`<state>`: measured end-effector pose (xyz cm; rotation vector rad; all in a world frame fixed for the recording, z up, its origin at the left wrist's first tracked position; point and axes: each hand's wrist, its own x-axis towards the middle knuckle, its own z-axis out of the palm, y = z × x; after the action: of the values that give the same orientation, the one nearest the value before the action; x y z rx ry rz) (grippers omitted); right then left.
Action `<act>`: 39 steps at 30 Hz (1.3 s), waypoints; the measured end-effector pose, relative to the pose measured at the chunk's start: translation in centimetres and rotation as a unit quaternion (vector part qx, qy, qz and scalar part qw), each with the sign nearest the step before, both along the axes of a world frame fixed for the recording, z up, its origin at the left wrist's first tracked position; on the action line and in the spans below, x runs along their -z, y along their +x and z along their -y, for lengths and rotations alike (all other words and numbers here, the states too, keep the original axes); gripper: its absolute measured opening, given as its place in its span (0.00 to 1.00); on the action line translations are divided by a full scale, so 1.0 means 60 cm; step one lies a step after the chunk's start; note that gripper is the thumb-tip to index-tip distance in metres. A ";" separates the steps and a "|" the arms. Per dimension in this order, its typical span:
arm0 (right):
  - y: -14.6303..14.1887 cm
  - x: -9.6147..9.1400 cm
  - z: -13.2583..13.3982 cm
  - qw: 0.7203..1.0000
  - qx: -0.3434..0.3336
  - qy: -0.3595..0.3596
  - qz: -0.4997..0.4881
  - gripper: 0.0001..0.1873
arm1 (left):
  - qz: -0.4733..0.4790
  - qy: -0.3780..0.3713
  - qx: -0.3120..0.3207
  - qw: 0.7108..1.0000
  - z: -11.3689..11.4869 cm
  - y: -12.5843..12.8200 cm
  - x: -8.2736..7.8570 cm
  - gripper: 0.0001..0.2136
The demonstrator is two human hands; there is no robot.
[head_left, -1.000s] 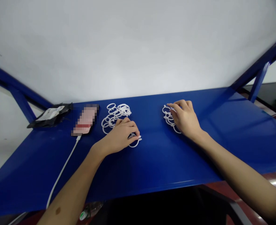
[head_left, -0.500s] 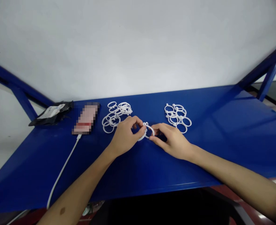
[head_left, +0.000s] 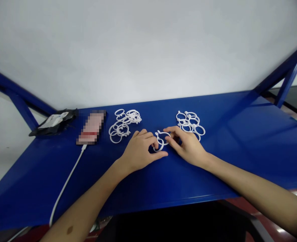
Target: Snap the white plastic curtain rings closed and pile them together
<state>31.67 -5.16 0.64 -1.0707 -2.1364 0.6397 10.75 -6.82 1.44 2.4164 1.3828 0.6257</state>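
A white plastic ring (head_left: 160, 141) sits between my two hands above the middle of the blue shelf (head_left: 239, 148). My left hand (head_left: 140, 150) pinches its left side with curled fingers. My right hand (head_left: 186, 143) pinches its right side. A loose heap of white rings (head_left: 122, 125) lies just behind my left hand. A second heap of white rings (head_left: 191, 123) lies behind my right hand.
A phone (head_left: 91, 127) lies at the left of the shelf with a white cable (head_left: 65, 185) running toward the front edge. A black packet (head_left: 54, 121) rests at the far left corner. Blue frame struts (head_left: 287, 84) rise at both ends, and a white wall stands behind.
A second ago my hands lay apart, each at its own heap. They have come together at the middle and now both grip one ring, held slightly nearer to me than half a second ago.
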 end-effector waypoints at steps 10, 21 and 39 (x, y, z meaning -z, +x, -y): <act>0.007 0.007 -0.020 0.999 0.033 -0.004 -0.009 0.13 | 0.027 0.017 0.116 0.993 0.003 -0.001 0.000 0.08; 0.027 0.000 -0.046 0.995 0.102 0.019 -0.010 0.11 | -0.037 0.026 0.117 0.992 0.007 0.000 -0.006 0.10; 0.002 -0.001 -0.001 0.987 -0.063 -0.116 -0.092 0.11 | 0.095 0.071 -0.063 0.991 -0.010 -0.004 -0.003 0.10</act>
<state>31.81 -5.11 0.70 -0.9585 -2.0143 1.0281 10.49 -6.24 1.64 2.3147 1.4610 0.9898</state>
